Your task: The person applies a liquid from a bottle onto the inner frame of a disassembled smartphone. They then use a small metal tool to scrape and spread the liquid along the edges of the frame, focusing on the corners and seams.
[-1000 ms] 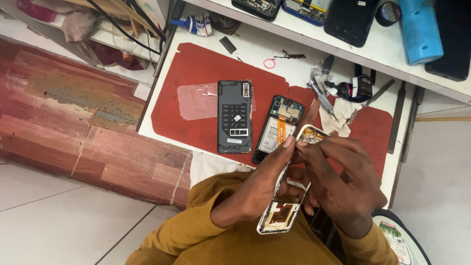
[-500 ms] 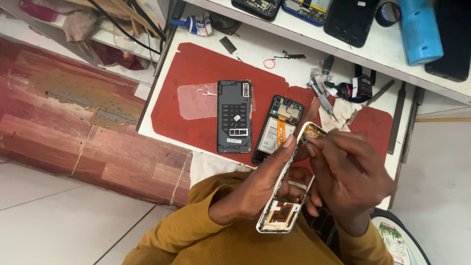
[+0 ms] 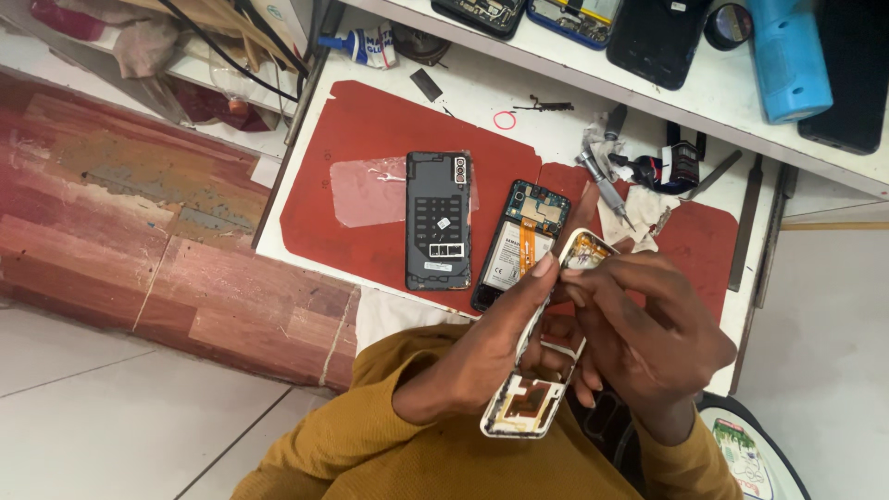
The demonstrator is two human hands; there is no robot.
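Note:
My left hand [image 3: 482,356] grips a white phone frame [image 3: 530,407] along its left edge, thumb up near the frame's top. My right hand [image 3: 648,329] wraps over the frame's right side with fingertips pinched at its upper end [image 3: 585,250]; whether a small tool is between them is hidden. On the red mat [image 3: 370,139] lie a dark phone back cover [image 3: 438,220] and an opened phone [image 3: 519,243] with its battery and orange flex cable showing.
A screwdriver [image 3: 607,190] and tissue lie beyond my hands, with flat metal tools [image 3: 746,222] at the right. A glue tube [image 3: 356,46] sits at the back left. The shelf above holds several phones and a blue cylinder [image 3: 785,56]. Wood floor lies to the left.
My right hand's fingers have shifted slightly at the frame's top end. The frame and my left hand stay almost still.

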